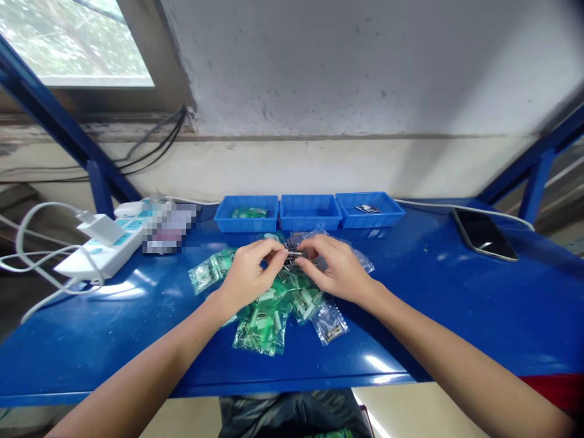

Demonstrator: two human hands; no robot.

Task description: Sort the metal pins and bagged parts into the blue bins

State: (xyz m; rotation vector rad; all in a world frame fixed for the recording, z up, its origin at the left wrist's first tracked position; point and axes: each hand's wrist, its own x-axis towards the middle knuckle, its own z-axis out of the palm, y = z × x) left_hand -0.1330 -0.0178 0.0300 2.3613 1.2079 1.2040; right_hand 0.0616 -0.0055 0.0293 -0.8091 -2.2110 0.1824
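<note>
Above a pile of small plastic bags, my left hand (258, 267) and my right hand (335, 264) face each other. Thin metal pieces (294, 254) lie between them, pinched by the thumb and fingers of both. Green bags (262, 328) with pale and metal parts inside spread below and to the left of my hands. A clear bag (330, 322) holding small brassy parts lies under my right hand. More clear bags show partly behind my right hand.
Three blue bins stand behind: the left bin (246, 225) holds green bags, the middle bin (310, 222) nothing visible, the right bin (376, 219) metal pieces. A power strip (98, 258) with white cables sits left, a phone (486, 234) right. Blue posts flank the table.
</note>
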